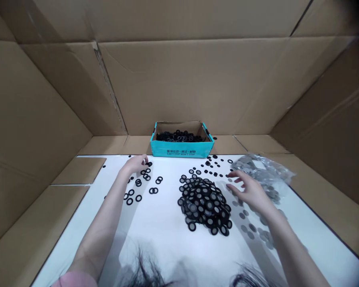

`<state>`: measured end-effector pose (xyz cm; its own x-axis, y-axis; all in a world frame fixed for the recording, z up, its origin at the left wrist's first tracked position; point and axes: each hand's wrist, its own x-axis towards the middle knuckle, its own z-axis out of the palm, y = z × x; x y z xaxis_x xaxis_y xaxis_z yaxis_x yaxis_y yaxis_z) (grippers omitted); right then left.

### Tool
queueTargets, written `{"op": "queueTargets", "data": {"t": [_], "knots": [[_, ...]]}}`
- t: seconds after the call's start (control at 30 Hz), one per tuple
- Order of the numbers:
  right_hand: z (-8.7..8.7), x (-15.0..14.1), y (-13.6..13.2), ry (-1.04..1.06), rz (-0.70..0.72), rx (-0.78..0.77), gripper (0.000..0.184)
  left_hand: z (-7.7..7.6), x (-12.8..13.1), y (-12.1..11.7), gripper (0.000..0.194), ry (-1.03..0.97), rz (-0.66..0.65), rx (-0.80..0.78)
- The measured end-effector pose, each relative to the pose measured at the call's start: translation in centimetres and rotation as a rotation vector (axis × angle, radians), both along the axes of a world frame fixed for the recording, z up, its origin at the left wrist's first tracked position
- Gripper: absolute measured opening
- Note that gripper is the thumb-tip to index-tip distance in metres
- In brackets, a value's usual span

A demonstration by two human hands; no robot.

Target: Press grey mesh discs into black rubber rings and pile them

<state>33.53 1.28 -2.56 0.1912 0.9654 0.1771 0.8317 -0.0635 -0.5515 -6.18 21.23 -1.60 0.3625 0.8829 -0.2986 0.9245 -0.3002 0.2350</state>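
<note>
My left hand (pixel 137 164) reaches out on the left, its fingers bent together on a small black ring (pixel 149 164). Several loose black rings (pixel 138 197) lie flat around and below it, some overlapping. On the right, my right hand (pixel 247 189) hovers with thumb and fingers apart and nothing visible between them. Just left of it rises a heap of black rings with grey discs in their centres (pixel 205 203). Loose grey discs (pixel 252 227) lie under and beside my right wrist. Small black pieces (pixel 215 174) are scattered beyond the heap.
A turquoise box (pixel 182 150) holding many black rings stands at the back of the white table (pixel 155 239). A clear plastic bag (pixel 265 167) with grey discs lies at the right. Tall cardboard walls (pixel 191 83) enclose the back and sides.
</note>
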Motion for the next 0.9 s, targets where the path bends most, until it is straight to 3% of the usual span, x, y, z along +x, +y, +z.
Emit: {"op": "queueTargets", "data": {"t": [0.2, 0.37, 0.63, 0.9], "knots": [[-1.0, 3.3, -2.9, -0.085, -0.105, -0.069, 0.029, -0.9, 0.2, 0.5, 0.034, 0.025, 0.01, 0.063], [-2.3, 4.0, -4.5, -0.132, -0.174, -0.092, 0.031, -1.3, 0.3, 0.8, 0.035, 0.014, 0.001, 0.103], [-4.0, 3.7, -5.1, -0.154, -0.271, -0.09, 0.03, -0.9, 0.1, 0.8, 0.034, -0.008, -0.013, 0.072], [-4.1, 3.9, -5.2, -0.067, -0.34, -0.074, 0.02, -0.1, -0.3, 0.9, 0.032, -0.09, -0.017, 0.072]]}}
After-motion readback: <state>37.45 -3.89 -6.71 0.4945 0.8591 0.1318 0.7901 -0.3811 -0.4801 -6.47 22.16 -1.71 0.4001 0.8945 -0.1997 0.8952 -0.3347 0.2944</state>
